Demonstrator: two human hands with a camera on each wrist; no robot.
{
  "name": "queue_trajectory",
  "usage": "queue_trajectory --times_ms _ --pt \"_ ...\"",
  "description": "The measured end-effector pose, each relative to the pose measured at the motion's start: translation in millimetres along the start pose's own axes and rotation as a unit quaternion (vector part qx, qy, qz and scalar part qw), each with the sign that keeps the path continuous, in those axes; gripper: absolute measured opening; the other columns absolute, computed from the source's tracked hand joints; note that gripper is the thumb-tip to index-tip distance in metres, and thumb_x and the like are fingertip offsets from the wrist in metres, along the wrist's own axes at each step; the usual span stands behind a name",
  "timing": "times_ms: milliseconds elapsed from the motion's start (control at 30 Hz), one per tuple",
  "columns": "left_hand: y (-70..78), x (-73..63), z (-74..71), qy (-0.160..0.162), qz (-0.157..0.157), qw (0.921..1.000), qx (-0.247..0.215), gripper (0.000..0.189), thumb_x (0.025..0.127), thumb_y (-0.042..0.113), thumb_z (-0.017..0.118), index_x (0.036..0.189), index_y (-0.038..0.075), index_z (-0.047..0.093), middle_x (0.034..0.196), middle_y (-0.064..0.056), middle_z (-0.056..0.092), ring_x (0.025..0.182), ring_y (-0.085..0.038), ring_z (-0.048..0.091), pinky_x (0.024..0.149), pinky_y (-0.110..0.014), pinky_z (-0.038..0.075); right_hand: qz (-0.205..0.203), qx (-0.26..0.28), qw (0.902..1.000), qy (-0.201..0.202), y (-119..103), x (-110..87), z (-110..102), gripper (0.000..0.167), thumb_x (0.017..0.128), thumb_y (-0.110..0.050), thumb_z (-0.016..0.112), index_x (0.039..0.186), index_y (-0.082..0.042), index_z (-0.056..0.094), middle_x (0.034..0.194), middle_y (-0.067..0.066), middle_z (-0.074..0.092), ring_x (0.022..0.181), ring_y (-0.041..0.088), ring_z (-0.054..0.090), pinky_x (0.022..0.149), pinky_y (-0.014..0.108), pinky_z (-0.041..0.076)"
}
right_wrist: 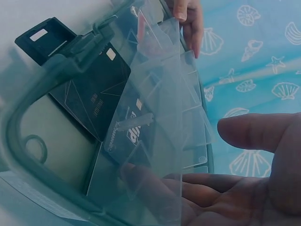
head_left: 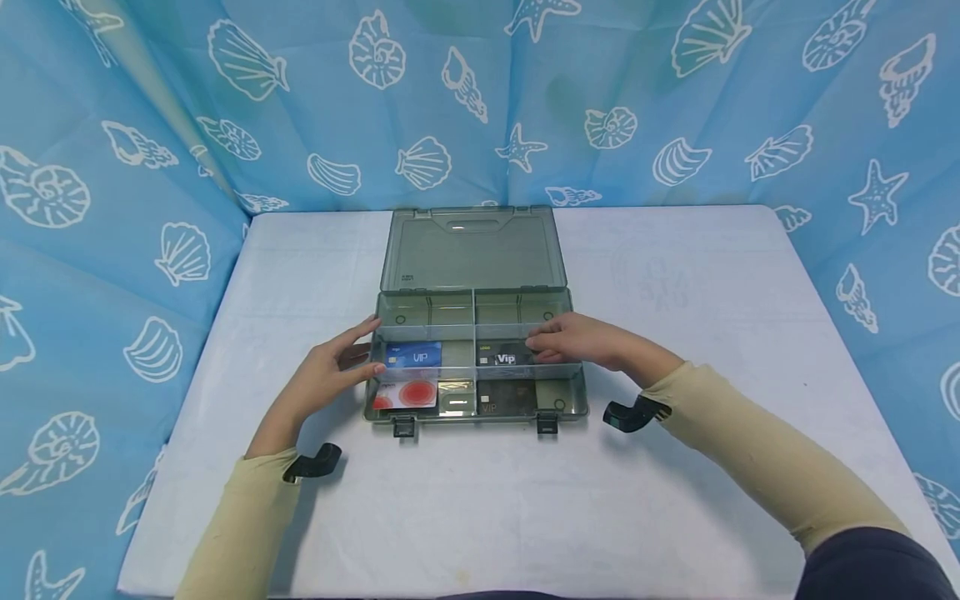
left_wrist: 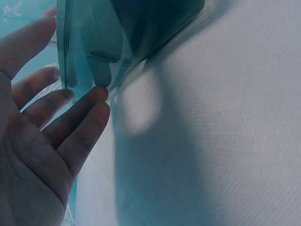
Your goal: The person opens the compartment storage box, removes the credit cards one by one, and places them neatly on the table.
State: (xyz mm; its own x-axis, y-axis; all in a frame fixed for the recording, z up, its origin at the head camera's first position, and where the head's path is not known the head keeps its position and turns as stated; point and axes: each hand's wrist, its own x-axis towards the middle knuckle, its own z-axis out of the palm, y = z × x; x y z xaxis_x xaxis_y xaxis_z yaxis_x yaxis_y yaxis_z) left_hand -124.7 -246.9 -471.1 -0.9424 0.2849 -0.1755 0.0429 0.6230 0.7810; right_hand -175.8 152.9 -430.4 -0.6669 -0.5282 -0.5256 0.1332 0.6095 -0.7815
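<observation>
A clear grey-green divided plastic box (head_left: 474, 419) lies with its lid (head_left: 474, 250) folded back. My left hand (head_left: 322, 371) touches its left side, fingers fairly straight against the outer wall and thumb at the rim. My right hand (head_left: 581, 340) reaches into the middle right compartment. There its fingers touch the end of a black Vip card (right_wrist: 134, 127), while the thumb stands apart. A blue VIP card (head_left: 414, 355) lies in the middle left compartment. In front are a white-and-red card (head_left: 408, 394) at left and a dark VIP card (head_left: 507, 398) at right.
The box stands on a white-covered table (head_left: 525, 508). Two dark latches (head_left: 404, 427) hang from its front edge. Clear dividers (head_left: 474, 333) separate the compartments. Blue shell-printed cloth (head_left: 420, 100) surrounds the table's back and sides. A black wrist mount (head_left: 633, 414) sticks out from each sleeve.
</observation>
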Motion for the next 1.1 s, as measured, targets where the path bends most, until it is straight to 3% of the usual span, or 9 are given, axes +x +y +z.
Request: queue_trajectory --times_ms 467,1100 --pt "-3.4 0.0 2.5 0.008 -0.018 0.9998 -0.011 0.079 0.094 0.034 0.076 0.16 0.024 0.035 0.166 -0.011 0.028 0.137 -0.046 0.047 0.108 -0.06 0.043 -0.007 -0.004 0.9998 0.021 4 -4.1 4 0.059 0.107 -0.029 0.051 0.15 0.01 0.04 0.151 0.027 0.047 0.128 0.037 0.059 0.114 0.056 0.04" --pt "-6.7 0.7 4.3 0.009 -0.016 0.9996 -0.021 0.079 0.093 0.035 0.076 0.16 0.025 0.035 0.166 -0.01 0.028 0.137 -0.046 0.047 0.108 -0.06 0.043 -0.048 -0.001 0.9973 0.055 -5 -16.3 3 0.051 0.109 -0.026 0.048 0.148 0.007 0.046 0.137 0.023 0.061 0.122 0.035 0.064 0.111 0.054 0.044"
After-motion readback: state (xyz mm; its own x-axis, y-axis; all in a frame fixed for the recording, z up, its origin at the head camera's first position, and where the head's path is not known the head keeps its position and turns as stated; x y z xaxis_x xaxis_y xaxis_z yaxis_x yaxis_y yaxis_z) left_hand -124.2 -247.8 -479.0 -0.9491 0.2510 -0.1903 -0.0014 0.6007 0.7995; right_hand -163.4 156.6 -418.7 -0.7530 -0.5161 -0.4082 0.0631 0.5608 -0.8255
